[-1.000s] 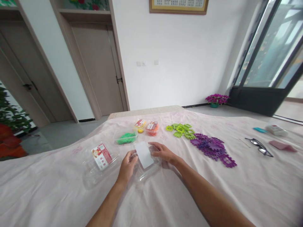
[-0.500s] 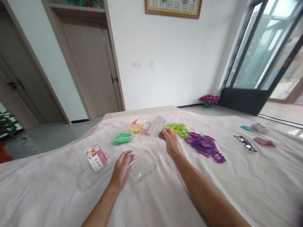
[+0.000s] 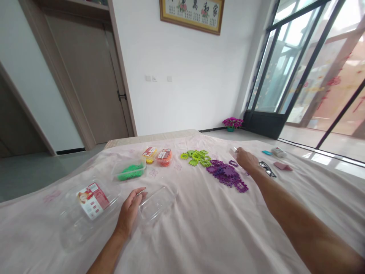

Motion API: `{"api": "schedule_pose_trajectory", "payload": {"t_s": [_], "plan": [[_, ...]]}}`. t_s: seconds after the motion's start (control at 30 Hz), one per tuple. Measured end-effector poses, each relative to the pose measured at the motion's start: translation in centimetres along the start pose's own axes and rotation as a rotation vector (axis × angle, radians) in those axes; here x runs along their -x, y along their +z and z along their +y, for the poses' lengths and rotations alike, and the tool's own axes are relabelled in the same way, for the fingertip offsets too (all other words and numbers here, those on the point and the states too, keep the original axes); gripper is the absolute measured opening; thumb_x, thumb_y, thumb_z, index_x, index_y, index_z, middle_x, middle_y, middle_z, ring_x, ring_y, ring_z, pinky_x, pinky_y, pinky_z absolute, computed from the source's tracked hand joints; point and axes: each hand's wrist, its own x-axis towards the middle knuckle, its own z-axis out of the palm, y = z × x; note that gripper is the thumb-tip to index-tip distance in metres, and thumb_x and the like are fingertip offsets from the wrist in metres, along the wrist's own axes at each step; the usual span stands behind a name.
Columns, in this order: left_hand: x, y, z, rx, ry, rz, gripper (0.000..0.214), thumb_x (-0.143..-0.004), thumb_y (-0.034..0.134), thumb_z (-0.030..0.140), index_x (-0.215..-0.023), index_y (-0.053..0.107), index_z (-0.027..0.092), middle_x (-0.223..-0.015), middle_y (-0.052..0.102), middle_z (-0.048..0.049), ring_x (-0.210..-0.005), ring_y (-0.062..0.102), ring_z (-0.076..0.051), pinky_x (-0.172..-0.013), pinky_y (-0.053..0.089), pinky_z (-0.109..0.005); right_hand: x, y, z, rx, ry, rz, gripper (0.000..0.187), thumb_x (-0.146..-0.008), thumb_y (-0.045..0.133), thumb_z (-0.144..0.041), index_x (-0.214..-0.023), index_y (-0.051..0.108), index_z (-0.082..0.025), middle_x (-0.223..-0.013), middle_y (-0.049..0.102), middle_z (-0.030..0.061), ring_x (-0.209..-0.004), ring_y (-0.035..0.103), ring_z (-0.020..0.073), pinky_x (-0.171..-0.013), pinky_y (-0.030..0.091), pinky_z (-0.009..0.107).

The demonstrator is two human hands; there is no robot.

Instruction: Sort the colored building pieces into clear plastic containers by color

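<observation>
My left hand [image 3: 129,211] lies flat on the pink cloth with its fingers stretched out against the near end of an empty clear plastic box [image 3: 157,201]. My right hand [image 3: 244,158] reaches far to the right, past the pile of purple snowflake pieces [image 3: 227,174], with its fingers curled. A pale sliver of the clear lid [image 3: 234,149] shows at its fingertips. Black glasses [image 3: 267,168] lie just right of that hand.
A larger clear container with a red label [image 3: 89,201] sits left of my left hand. Behind are a box of green pieces [image 3: 129,172], yellow [image 3: 149,153] and orange [image 3: 164,156] boxes, and lime pieces [image 3: 196,156]. Small items [image 3: 278,152] lie far right.
My right hand has carried the lid from above the small boxes rightward, beyond the purple pile. The left hand stays at the clear box. The view has swung right.
</observation>
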Motion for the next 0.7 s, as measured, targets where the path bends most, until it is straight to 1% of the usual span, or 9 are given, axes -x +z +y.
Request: {"api": "schedule_pose_trajectory", "payload": {"t_s": [0.07,0.13,0.2,0.27,0.4,0.47,0.53,0.63,0.7], "plan": [[-0.1,0.0,-0.2,-0.007,0.003,-0.003,0.049,-0.079,0.066,0.05,-0.117,0.068,0.018,-0.106,0.075,-0.011,-0.108,0.069,-0.027,-0.097,0.05,-0.039,-0.5,0.8,1.4,0.06,0.006,-0.048,0.042,-0.098,0.042,-0.035,-0.132,0.059,-0.017,-0.116,0.069,0.0225,-0.103,0.067,0.0324,-0.084,0.046,0.041],[-0.1,-0.1,-0.3,-0.01,0.009,-0.003,0.049,-0.079,0.066,0.05,-0.117,0.068,0.019,-0.106,0.075,-0.0107,-0.108,0.069,-0.027,-0.097,0.051,-0.038,-1.1,1.6,2.0,0.089,0.007,-0.089,0.043,-0.099,0.041,-0.036,-0.136,0.057,-0.021,-0.123,0.068,0.0213,-0.107,0.066,0.033,-0.084,0.047,0.042],[-0.1,-0.1,-0.3,-0.012,0.012,0.0,0.049,-0.079,0.066,0.05,-0.117,0.068,0.019,-0.107,0.075,-0.0107,-0.109,0.069,-0.027,-0.096,0.051,-0.038,-1.8,2.1,1.9,0.11,-0.009,-0.118,0.043,-0.099,0.041,-0.034,-0.138,0.057,-0.025,-0.126,0.067,0.0199,-0.11,0.066,0.0329,-0.084,0.048,0.042],[0.0,-0.1,-0.2,-0.011,0.004,-0.002,0.049,-0.079,0.066,0.05,-0.117,0.068,0.019,-0.108,0.075,-0.011,-0.109,0.068,-0.027,-0.096,0.052,-0.038,-2.7,2.3,1.5,0.14,-0.025,-0.12,0.043,-0.098,0.043,-0.029,-0.139,0.056,-0.026,-0.126,0.067,0.019,-0.11,0.067,0.0319,-0.084,0.049,0.041],[0.1,0.0,0.0,-0.002,-0.014,0.001,0.048,-0.079,0.066,0.049,-0.116,0.067,0.018,-0.109,0.075,-0.0114,-0.109,0.068,-0.027,-0.095,0.052,-0.037,-4.2,1.9,1.4,0.204,-0.027,-0.094,0.05,-0.092,0.047,-0.018,-0.14,0.056,-0.023,-0.125,0.068,0.0206,-0.114,0.066,0.0309,-0.088,0.049,0.041],[0.2,0.0,0.2,-0.006,-0.015,0.007,0.049,-0.078,0.066,0.049,-0.116,0.068,0.018,-0.107,0.075,-0.0112,-0.108,0.069,-0.027,-0.094,0.053,-0.037,-4.6,1.9,1.9,0.229,-0.02,-0.108,0.05,-0.089,0.048,-0.014,-0.138,0.058,-0.019,-0.127,0.066,0.0228,-0.115,0.065,0.0326,-0.09,0.049,0.044],[0.3,0.0,0.4,-0.008,-0.017,0.009,0.05,-0.078,0.066,0.05,-0.115,0.068,0.018,-0.106,0.075,-0.011,-0.108,0.069,-0.027,-0.094,0.053,-0.037,-4.7,2.2,2.5,0.244,-0.022,-0.144,0.048,-0.089,0.048,-0.014,-0.135,0.061,-0.018,-0.129,0.065,0.0233,-0.116,0.065,0.034,-0.09,0.05,0.045],[0.3,0.0,0.5,-0.007,-0.024,0.004,0.05,-0.077,0.066,0.051,-0.114,0.068,0.017,-0.104,0.075,-0.0109,-0.107,0.069,-0.027,-0.094,0.053,-0.037,-4.7,3.0,3.0,0.235,-0.075,-0.202,0.044,-0.092,0.048,-0.019,-0.133,0.064,-0.022,-0.131,0.066,0.0184,-0.115,0.066,0.0313,-0.091,0.051,0.041],[0.2,0.0,0.5,-0.011,-0.024,-0.004,0.05,-0.078,0.065,0.05,-0.115,0.068,0.017,-0.105,0.075,-0.0111,-0.108,0.069,-0.028,-0.095,0.053,-0.038,-4.6,3.5,2.7,0.222,-0.136,-0.226,0.042,-0.093,0.05,-0.024,-0.132,0.065,-0.026,-0.132,0.067,0.0137,-0.115,0.066,0.0284,-0.092,0.05,0.038]]}}
